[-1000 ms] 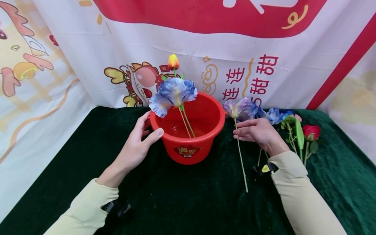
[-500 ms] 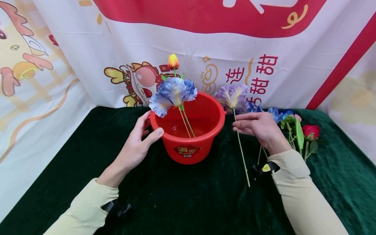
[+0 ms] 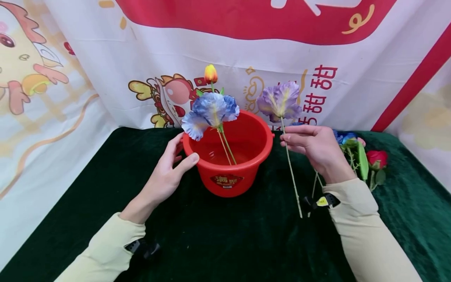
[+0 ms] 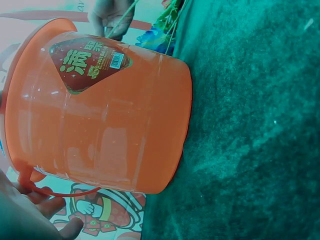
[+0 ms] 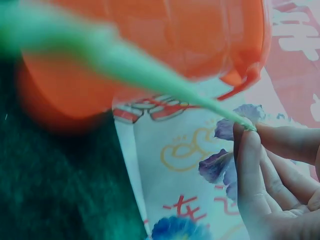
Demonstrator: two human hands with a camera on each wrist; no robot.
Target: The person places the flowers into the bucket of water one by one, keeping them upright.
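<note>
A red plastic bucket (image 3: 227, 180) stands on the dark green cloth, holding a blue artificial flower (image 3: 211, 109) and an orange-yellow tulip (image 3: 210, 73). My left hand (image 3: 163, 176) holds the bucket's left side, the thumb at its rim and the fingers near the handle joint. To the right of the bucket, my right hand (image 3: 315, 150) pinches the thin stem of a pale purple artificial flower (image 3: 280, 101) between thumb and fingertips. The bloom points up, and the stem (image 5: 165, 82) slants down below the hand, its end close over the cloth.
Beyond my right wrist lie more artificial flowers: a red rose (image 3: 377, 158), green leaves (image 3: 363, 160) and blue blooms (image 3: 345, 138), partly hidden by the hand. A printed white curtain (image 3: 218, 51) hangs behind the table's back edge.
My right hand has lifted the purple flower up from beside the other flowers, its bloom rising above the bucket's rim level. The left hand has stayed at the bucket.
</note>
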